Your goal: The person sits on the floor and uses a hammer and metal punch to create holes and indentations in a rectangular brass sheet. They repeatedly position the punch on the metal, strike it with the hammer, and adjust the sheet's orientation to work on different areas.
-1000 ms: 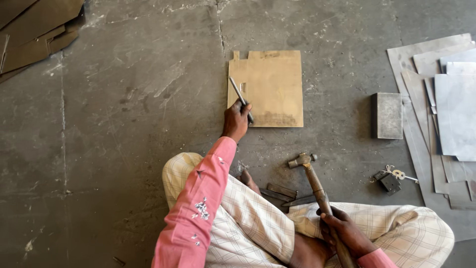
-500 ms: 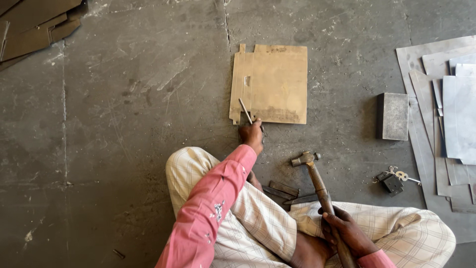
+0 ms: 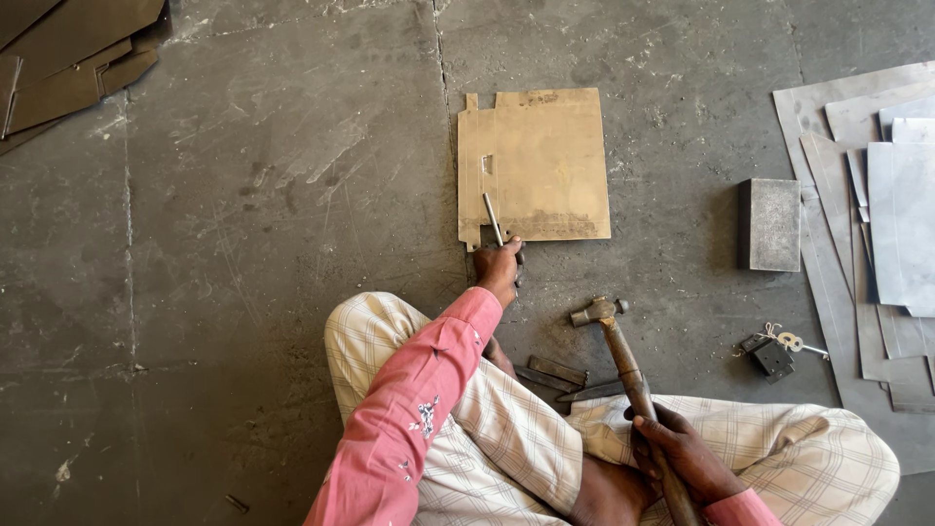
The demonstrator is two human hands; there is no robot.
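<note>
On the grey concrete floor [image 3: 243,244], left hand [image 3: 500,268] grips a thin steel punch [image 3: 493,219] tilted at the tan sheet-metal plate's [image 3: 545,161] lower-left corner; right hand [image 3: 682,453] clasps a wooden-handled hammer [image 3: 623,356]. A glancing strike could skid the punch or hit fingers.

sleeves [image 3: 419,399]: pink, white-flecked; trousers [image 3: 506,438]: cream checked; bare hands

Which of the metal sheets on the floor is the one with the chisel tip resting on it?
The tan sheet lying alone just ahead of the left hand, with the chisel on its lower left part. The grey sheets at right and the dark ones at top left lie untouched.
</note>
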